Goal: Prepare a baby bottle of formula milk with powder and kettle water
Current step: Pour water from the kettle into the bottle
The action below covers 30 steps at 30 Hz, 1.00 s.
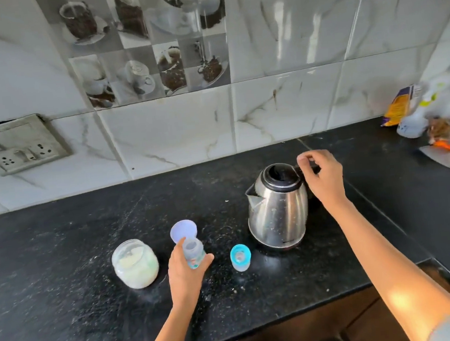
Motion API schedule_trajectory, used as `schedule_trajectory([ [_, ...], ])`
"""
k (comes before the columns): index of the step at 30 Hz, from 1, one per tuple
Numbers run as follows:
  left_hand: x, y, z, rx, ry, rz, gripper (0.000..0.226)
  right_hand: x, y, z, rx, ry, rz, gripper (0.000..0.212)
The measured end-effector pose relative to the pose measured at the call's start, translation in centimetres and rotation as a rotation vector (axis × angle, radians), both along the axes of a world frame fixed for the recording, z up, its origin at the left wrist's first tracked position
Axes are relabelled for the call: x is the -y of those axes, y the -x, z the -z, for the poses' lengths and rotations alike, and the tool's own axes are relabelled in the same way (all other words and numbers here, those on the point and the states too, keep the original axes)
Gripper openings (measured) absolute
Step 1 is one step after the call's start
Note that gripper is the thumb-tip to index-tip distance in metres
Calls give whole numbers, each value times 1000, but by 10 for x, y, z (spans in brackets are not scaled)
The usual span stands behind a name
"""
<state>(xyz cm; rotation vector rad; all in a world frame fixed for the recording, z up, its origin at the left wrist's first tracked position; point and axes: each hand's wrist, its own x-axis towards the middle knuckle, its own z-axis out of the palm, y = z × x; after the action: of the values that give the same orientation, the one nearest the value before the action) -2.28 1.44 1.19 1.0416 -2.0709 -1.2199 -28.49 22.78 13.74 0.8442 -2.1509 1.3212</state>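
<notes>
1. Socket plate [21,146]: on the wall, 9 o'clock edge of view. Not in use.
2. Jar [135,264]: clear, open, on the table [61,254]. Holds pale powder, roughly half full, with more clinging to its wall.
3. Lid [183,230]: lilac disc, 1 o'clock of the jar, just behind the bottle.
4. Bottle [194,251]: small, clear, upright, mouth open. Contents cannot be told, nor whether its base meets the table.
5. Left grip [185,273]: fingers and thumb wrapped round the bottle's lower body.
6. Teat [240,256]: blue collar, standing at 3 o'clock of the bottle, apart from it.
7. Kettle [278,206]: steel, at 1 o'clock of the teat, spout toward 9 o'clock. Water level unseen under the dark top.
8. Right grip [322,177]: fingers curled about the kettle's black handle, at 3 o'clock of its body.
9. Packets [404,106]: far corner, 2 o'clock.

Hazards, as judged:
- The bottle mouth is narrow and the spout broad, so a fast tilt would likely send hot water over the left fingers.
- The open jar sits near the left forearm, and a nudge could tip out the powder.
- The teat rests on a dusted table and may pick up grit.
</notes>
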Motion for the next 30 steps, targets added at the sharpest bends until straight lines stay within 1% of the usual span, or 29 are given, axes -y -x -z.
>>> schedule_trajectory([
  [2, -2, 3, 3, -16, -10, -17, 64, -9, 17, 9, 130, -47, -47, 12],
  [5, -6, 8, 5, -42, -48, -52, 55, -16, 36, 24, 311, -115, -98, 37],
  [8, -7, 12, 4, -47, -62, -61, 53, -14, 46, 36, 362, -57, -108, 51],
  [10, -8, 15, 2, -40, -64, -62, 53, -10, 49, 40, 352, 2, -82, 52],
  [12, -10, 19, -1, -38, -56, -57, 53, -5, 52, 40, 332, 50, -53, 45],
  [15, -12, 24, -6, -31, -33, -36, 54, 0, 52, 36, 302, 56, -52, 44],
  [18, -13, 32, -9, -9, -2, -3, 56, 9, 49, 27, 266, 38, -85, 39],
  [22, -9, 41, -10, 12, 47, 26, 59, 25, 40, 11, 159, -30, -144, 39],
  [26, -5, 46, -11, 15, 45, 28, 63, 46, 31, -7, 27, -164, -200, 54],
  [30, -3, 47, -13, 3, 7, 26, 64, 63, 17, -25, -77, -301, -169, 58],
])
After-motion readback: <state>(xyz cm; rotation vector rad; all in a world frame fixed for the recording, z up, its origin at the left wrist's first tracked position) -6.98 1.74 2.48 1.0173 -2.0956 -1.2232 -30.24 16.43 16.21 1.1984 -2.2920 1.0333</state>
